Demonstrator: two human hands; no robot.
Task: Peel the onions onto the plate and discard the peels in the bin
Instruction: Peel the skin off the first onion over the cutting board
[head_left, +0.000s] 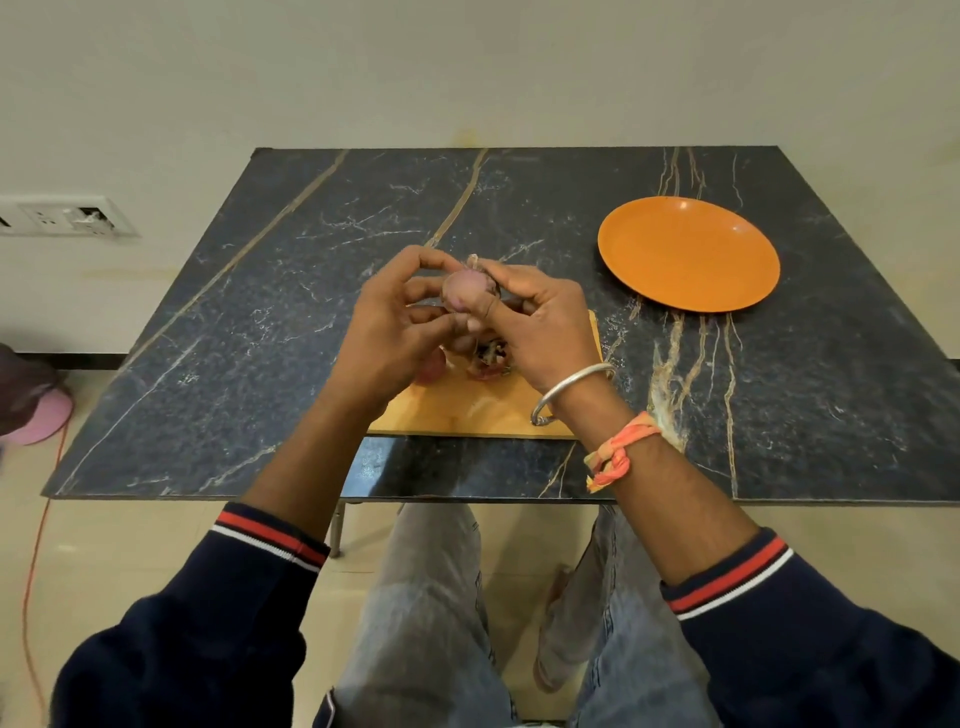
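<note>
While both hands are raised above the desk, a small round pink-purple onion is held between them. The fingers of the left hand curl round its left side, and the right hand pinches it, thumb in front and fingers behind. Beneath them a pale wooden chopping board lies on the dark veined marble desk, carrying a small heap of loose onion peels. A round orange plate rests on the desk to the right, apart from the board.

The 2 forearms reach forward; left hand and right hand meet, fingers curled round an onion.
</note>
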